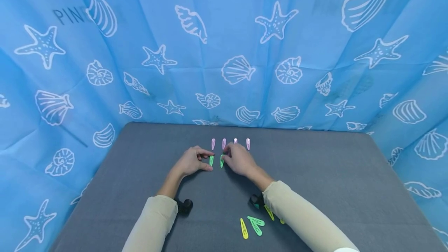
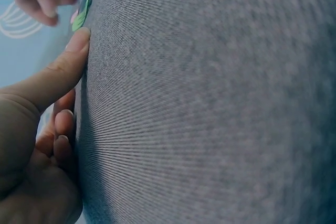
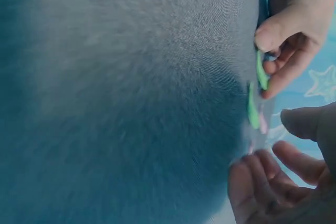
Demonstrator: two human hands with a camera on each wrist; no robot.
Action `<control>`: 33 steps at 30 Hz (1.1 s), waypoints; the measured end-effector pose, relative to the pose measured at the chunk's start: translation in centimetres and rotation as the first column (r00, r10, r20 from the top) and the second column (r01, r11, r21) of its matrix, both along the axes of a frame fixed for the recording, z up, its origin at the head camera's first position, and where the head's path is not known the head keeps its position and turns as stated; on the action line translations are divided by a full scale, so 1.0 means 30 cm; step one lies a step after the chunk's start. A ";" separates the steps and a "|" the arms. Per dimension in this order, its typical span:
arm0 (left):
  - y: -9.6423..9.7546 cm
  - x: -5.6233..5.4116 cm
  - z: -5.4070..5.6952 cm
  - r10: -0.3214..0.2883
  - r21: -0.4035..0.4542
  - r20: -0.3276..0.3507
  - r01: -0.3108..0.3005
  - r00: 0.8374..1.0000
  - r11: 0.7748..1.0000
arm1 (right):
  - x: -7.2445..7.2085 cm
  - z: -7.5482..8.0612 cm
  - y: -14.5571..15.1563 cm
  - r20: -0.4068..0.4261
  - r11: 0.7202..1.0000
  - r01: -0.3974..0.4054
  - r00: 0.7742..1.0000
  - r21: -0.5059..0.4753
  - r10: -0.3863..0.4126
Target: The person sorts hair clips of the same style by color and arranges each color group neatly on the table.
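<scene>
My left hand (image 1: 192,161) is low over the grey table, thumb and index finger at the two ends of a green hair clip (image 1: 211,160). The right wrist view shows that clip (image 3: 261,71) between the left thumb and a finger. Just to its right lies a second green hair clip (image 1: 222,161), with my right hand (image 1: 240,159) beside it. In the right wrist view the right hand's fingers (image 3: 257,179) are spread apart from this clip (image 3: 252,107), nothing between them. Beyond the hands stands a row of several pink hair clips (image 1: 213,144), one partly covered by the right hand.
Nearer the front of the grey table (image 1: 315,174) lie loose yellow (image 1: 244,228) and green hair clips (image 1: 257,224), some partly under the right forearm (image 1: 301,213). A blue curtain (image 1: 224,49) with shells and starfish hangs behind the table's back edge.
</scene>
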State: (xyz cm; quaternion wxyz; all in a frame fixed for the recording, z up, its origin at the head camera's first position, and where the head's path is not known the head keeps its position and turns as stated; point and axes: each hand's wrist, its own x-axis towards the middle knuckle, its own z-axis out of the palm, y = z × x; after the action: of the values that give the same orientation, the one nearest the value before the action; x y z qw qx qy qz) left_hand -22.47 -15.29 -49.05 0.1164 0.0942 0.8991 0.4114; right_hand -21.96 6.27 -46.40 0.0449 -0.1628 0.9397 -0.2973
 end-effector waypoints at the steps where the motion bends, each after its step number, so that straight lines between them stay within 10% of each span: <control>1: 0.000 0.001 0.001 0.000 0.000 0.000 0.000 1.000 1.000 | 0.013 0.008 0.007 -0.020 1.000 -0.007 1.000 0.017 0.007; 14: -0.004 0.005 0.002 0.013 -0.019 -0.014 -0.013 1.000 1.000 | 0.198 0.060 0.132 -0.190 0.961 -0.156 0.961 0.228 0.201; 33: 0.004 0.008 -0.010 -0.005 -0.017 -0.017 0.005 1.000 1.000 | 0.503 0.039 0.317 0.053 0.941 -0.276 0.961 0.193 0.271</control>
State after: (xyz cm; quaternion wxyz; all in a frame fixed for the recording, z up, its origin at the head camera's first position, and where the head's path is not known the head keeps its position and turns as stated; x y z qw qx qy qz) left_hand -22.24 -15.16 -49.36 0.1103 0.0989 0.9034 0.4025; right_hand -6.88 15.78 -45.23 0.1140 -0.2826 0.9323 -0.1948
